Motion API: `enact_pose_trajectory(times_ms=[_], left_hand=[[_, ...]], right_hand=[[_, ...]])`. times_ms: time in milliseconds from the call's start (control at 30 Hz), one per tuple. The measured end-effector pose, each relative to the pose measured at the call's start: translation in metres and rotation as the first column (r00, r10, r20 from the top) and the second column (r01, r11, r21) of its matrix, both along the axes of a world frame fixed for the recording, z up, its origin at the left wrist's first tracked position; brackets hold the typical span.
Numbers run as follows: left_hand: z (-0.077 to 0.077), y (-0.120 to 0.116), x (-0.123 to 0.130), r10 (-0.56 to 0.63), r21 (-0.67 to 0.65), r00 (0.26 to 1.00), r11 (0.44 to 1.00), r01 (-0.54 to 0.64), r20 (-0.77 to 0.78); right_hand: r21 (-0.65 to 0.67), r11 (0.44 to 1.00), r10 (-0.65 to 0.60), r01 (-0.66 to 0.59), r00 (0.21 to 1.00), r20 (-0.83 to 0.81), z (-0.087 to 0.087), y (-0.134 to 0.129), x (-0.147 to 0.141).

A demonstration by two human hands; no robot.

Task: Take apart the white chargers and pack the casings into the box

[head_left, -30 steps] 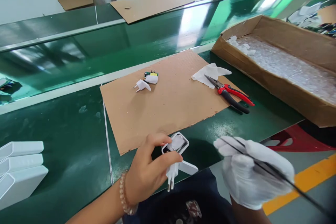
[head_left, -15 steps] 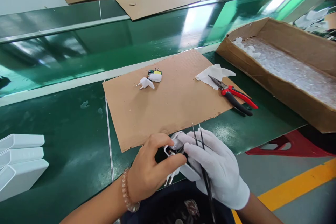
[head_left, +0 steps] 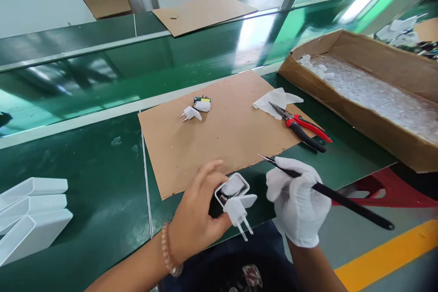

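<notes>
The left hand (head_left: pixel 196 214) has its fingers clamped on the white case (head_left: pixel 245 182), near the surface's (head_left: pixel 102 164) edge; the right hand (head_left: pixel 301 205) pinches the tweezers (head_left: pixel 342 200). The case seems light, stiff, slightly slippery: better to grasp its outer walls.

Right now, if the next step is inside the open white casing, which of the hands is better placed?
The right hand, probably: it holds the black tweezers near the open white casing, while the left hand is occupied gripping that casing.
</notes>
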State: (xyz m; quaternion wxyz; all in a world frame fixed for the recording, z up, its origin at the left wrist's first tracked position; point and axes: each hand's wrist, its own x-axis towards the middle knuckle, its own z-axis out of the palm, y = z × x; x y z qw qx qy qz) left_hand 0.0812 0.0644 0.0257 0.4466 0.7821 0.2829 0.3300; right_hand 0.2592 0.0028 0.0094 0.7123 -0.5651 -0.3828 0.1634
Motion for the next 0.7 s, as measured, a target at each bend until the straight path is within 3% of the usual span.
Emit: enact_pose_trajectory(times_ms=[33,67,133,167,200,267,400,533,633,700], left_hand=[[0.003,0.002,0.001,0.017,-0.223,1.000,0.975,-0.012,0.022],[0.006,0.005,0.002,0.053,-0.457,0.997,0.889,-0.022,0.054],[0.011,0.012,0.003,0.219,-0.802,0.967,0.596,-0.028,0.129],[0.013,0.016,0.004,0.324,-0.890,0.934,0.455,-0.017,0.148],[0.014,0.020,0.004,0.416,-0.937,0.896,0.349,-0.001,0.154],[0.015,0.027,0.004,0.535,-0.970,0.829,0.239,0.033,0.161],[0.019,0.035,0.004,0.594,-0.976,0.778,0.187,0.112,0.203],[0.020,0.032,0.002,0.608,-0.978,0.768,0.165,0.127,0.202],[0.020,0.030,-0.001,0.580,-0.968,0.781,0.211,0.134,0.234],[0.022,0.041,-0.004,0.560,-0.951,0.791,0.296,0.088,0.247]], right_hand=[[-0.027,1.000,-0.017,0.017,1.000,-0.021,0.001,0.000,0.001],[-0.051,0.998,-0.044,0.042,0.998,-0.036,0.001,0.000,0.003],[-0.082,0.994,-0.082,0.077,0.995,-0.062,0.000,0.000,0.007],[-0.071,0.994,-0.094,0.089,0.993,-0.074,-0.001,0.000,0.010],[-0.051,0.994,-0.096,0.092,0.992,-0.086,-0.002,0.001,0.012],[-0.035,0.995,-0.100,0.096,0.986,-0.131,-0.006,0.002,0.016],[-0.054,0.995,-0.098,0.085,0.948,-0.302,-0.010,0.007,0.018],[-0.018,0.991,-0.132,0.133,0.943,-0.304,-0.005,0.011,0.010],[0.085,0.987,-0.115,0.135,0.972,-0.204,0.002,0.008,0.007],[0.089,0.994,-0.058,0.059,0.998,-0.013,0.005,0.003,0.011]])
